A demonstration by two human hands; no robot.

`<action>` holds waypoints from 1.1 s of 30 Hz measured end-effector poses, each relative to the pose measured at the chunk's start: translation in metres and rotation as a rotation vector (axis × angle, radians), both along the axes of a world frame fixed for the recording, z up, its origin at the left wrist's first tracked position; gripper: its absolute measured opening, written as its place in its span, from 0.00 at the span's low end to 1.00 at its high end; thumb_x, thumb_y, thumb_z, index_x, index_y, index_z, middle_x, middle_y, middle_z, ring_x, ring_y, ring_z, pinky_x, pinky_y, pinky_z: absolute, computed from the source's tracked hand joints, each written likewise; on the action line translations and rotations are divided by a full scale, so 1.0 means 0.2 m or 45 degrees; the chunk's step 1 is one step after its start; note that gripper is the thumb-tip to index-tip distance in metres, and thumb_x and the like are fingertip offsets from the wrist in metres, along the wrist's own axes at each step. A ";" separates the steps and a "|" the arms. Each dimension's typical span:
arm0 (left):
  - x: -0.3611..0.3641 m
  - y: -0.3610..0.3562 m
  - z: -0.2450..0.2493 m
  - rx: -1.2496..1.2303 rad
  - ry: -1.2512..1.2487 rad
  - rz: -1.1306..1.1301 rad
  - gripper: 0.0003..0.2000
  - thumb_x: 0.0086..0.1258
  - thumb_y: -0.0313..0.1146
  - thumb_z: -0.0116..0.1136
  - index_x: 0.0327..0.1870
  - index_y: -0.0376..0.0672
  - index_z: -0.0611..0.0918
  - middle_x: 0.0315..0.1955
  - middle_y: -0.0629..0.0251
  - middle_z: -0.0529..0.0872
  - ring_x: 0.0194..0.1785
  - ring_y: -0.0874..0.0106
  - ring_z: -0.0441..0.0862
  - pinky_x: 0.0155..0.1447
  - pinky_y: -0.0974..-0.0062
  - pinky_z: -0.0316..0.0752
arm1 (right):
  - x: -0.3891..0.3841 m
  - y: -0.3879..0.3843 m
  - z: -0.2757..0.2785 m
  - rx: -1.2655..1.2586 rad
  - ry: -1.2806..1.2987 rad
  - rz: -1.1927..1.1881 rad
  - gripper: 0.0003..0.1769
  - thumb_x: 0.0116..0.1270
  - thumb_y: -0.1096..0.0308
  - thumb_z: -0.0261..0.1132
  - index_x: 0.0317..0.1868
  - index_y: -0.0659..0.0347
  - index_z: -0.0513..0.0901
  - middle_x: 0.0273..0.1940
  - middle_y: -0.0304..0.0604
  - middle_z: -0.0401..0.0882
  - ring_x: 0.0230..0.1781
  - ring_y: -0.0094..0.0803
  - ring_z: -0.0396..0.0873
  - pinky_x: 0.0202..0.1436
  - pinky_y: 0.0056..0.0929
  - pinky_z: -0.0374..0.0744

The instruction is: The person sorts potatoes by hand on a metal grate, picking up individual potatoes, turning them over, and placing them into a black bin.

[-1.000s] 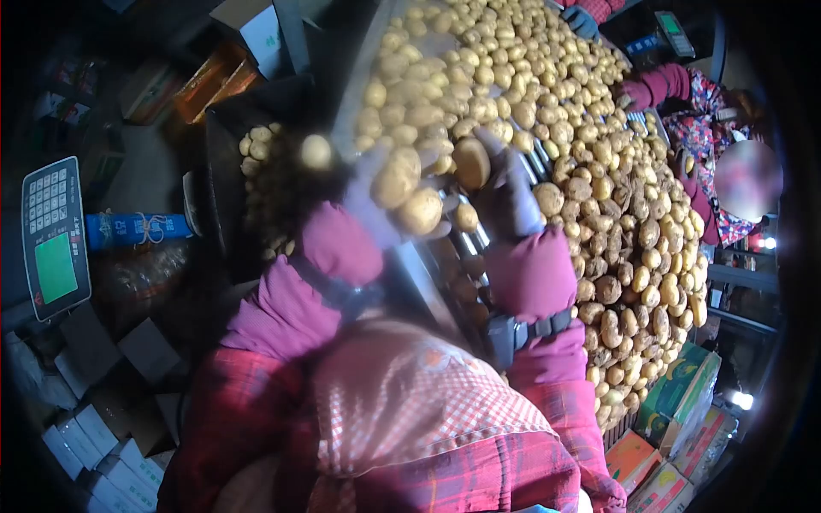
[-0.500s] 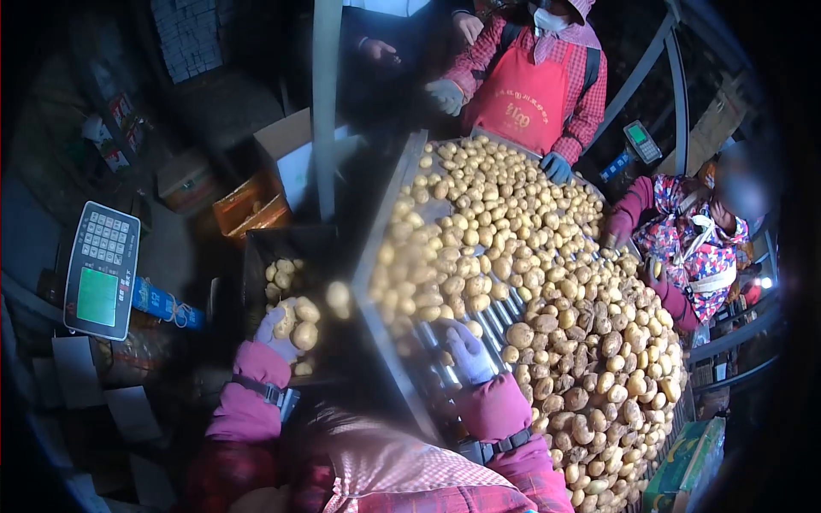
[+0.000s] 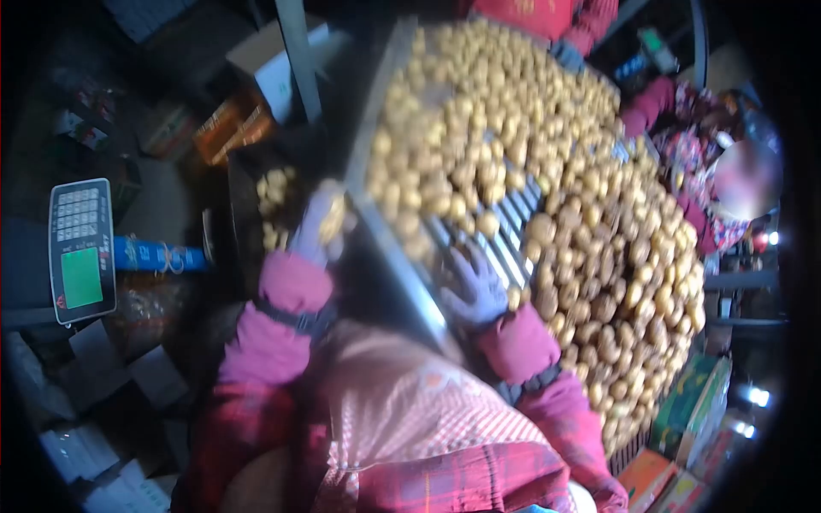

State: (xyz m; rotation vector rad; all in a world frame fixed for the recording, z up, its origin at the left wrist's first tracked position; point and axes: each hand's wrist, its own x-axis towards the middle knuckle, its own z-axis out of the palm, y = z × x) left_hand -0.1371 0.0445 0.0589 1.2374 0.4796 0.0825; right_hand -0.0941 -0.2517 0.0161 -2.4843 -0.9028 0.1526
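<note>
Potatoes (image 3: 479,94) cover a metal-edged sorting table, in front of me and to the right. My left hand (image 3: 315,224), in a pale glove, is closed around blurred potatoes (image 3: 332,218) between the table's edge and a dark bin. More potatoes (image 3: 275,195) lie inside that bin. Over the metal rollers (image 3: 511,235), my gloved right hand (image 3: 475,286) has its fingers spread, close to a few potatoes. Nothing shows in its grip. Browner potatoes (image 3: 599,299) are heaped to its right.
The table's metal rim (image 3: 402,278) runs between my hands. A scale display (image 3: 81,252) stands at left, near an orange box (image 3: 231,128). Across the table are a co-worker's red apron (image 3: 530,13) and another person's sleeve (image 3: 648,104). A green box (image 3: 691,402) is at right.
My left hand has moved right and up from above the bin, towards the table rim. My right hand's fingers have spread over the rollers. The whole view has shifted.
</note>
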 end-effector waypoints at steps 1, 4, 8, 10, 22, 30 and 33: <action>0.03 -0.06 0.02 0.047 -0.056 -0.073 0.21 0.71 0.52 0.44 0.56 0.51 0.77 0.30 0.70 0.78 0.23 0.84 0.67 0.27 0.86 0.64 | 0.00 0.00 -0.02 -0.065 -0.068 0.082 0.38 0.55 0.49 0.63 0.66 0.52 0.67 0.68 0.57 0.57 0.65 0.62 0.60 0.65 0.58 0.61; 0.12 -0.19 -0.01 0.166 -0.155 -0.191 0.20 0.71 0.48 0.44 0.58 0.51 0.74 0.36 0.66 0.79 0.28 0.79 0.71 0.33 0.83 0.68 | 0.01 0.02 0.01 -0.308 -0.089 0.096 0.40 0.55 0.47 0.62 0.67 0.53 0.64 0.69 0.55 0.54 0.68 0.60 0.54 0.68 0.55 0.58; 0.23 -0.28 -0.09 -0.507 -0.024 -0.110 0.21 0.69 0.43 0.49 0.61 0.49 0.70 0.50 0.60 0.76 0.44 0.67 0.78 0.49 0.67 0.75 | 0.15 0.15 0.02 -0.304 -0.134 0.142 0.39 0.57 0.50 0.62 0.68 0.52 0.62 0.69 0.50 0.56 0.69 0.57 0.52 0.69 0.53 0.55; 0.25 -0.28 -0.08 -0.484 -0.110 -0.146 0.19 0.67 0.40 0.51 0.59 0.48 0.71 0.49 0.59 0.77 0.45 0.65 0.79 0.49 0.66 0.76 | 0.26 0.21 -0.04 -0.300 -0.207 0.171 0.39 0.57 0.50 0.62 0.68 0.52 0.62 0.69 0.49 0.56 0.70 0.55 0.52 0.69 0.53 0.55; 0.28 -0.26 -0.16 -0.652 -0.051 0.060 0.16 0.67 0.34 0.55 0.54 0.43 0.72 0.48 0.54 0.77 0.51 0.59 0.78 0.53 0.60 0.77 | 0.47 0.13 0.00 0.229 -0.080 -0.064 0.23 0.61 0.59 0.58 0.57 0.54 0.74 0.51 0.53 0.76 0.49 0.52 0.76 0.51 0.45 0.75; 0.37 -0.25 -0.12 -0.929 0.168 -0.024 0.20 0.71 0.41 0.50 0.59 0.40 0.70 0.54 0.51 0.72 0.58 0.55 0.72 0.59 0.57 0.73 | 0.20 0.10 -0.14 0.072 -0.184 -0.215 0.34 0.55 0.56 0.64 0.63 0.57 0.69 0.64 0.69 0.53 0.62 0.70 0.59 0.60 0.52 0.70; 0.36 -0.23 -0.17 -0.980 0.005 -0.003 0.21 0.72 0.41 0.48 0.58 0.35 0.70 0.54 0.49 0.71 0.58 0.55 0.72 0.61 0.56 0.72 | 0.21 0.07 0.02 0.261 -0.202 -0.034 0.28 0.59 0.60 0.62 0.60 0.58 0.71 0.58 0.65 0.65 0.56 0.64 0.69 0.59 0.48 0.71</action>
